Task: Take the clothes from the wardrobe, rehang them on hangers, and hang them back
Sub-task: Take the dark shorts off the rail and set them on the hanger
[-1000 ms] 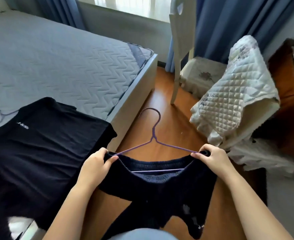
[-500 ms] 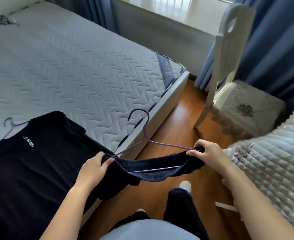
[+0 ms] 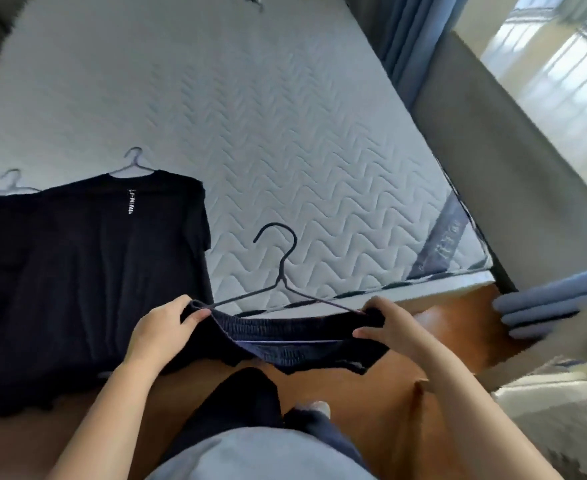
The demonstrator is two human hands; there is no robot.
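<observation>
Apart, left hand point(image 3: 162, 327), right hand point(image 3: 389, 323), pinching shorts point(image 3: 285, 348) over hanger point(image 3: 281, 279)

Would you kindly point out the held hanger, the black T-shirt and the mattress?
held hanger point(image 3: 281, 279), head view, neck below the hook.
black T-shirt point(image 3: 77, 271), head view, chest panel.
mattress point(image 3: 250, 116), head view, bare quilted top.

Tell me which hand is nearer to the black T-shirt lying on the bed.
Left. The left hand grips one end of the dark garment on the hanger, right beside the T-shirt; the right hand grips the other end, farther off.
</observation>
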